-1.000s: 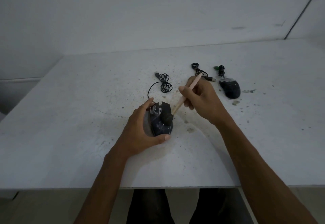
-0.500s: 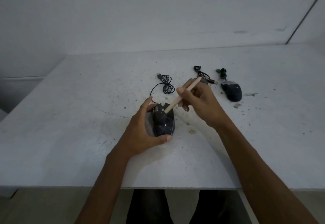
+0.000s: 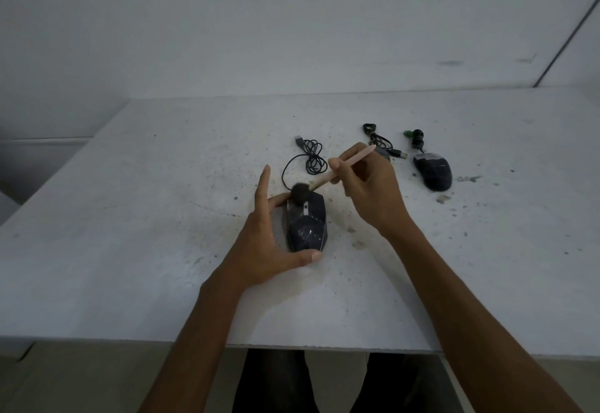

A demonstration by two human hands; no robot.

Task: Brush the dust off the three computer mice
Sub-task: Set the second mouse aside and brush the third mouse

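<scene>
A dark angular mouse [image 3: 308,224] lies on the dusty white table [image 3: 130,218] in the middle. My left hand [image 3: 269,234] holds it from the left side, thumb at its near end and index finger raised straight. My right hand [image 3: 370,188] grips a pale-handled brush [image 3: 337,172]; its dark round bristle head rests on the mouse's far left corner. A second dark mouse [image 3: 433,170] lies to the right. A third mouse [image 3: 383,154] is mostly hidden behind my right hand, only its bundled cable showing.
The held mouse's thin black cable [image 3: 311,157] coils behind it with a USB plug. A green-tipped plug [image 3: 410,135] lies by the right mouse. Dust specks and flakes [image 3: 467,179] litter the table. The table's near edge runs across the bottom; a wall stands behind.
The brush head has swept from the mouse's middle to its far left corner. My left index finger has lifted off and straightened. The view has shifted slightly.
</scene>
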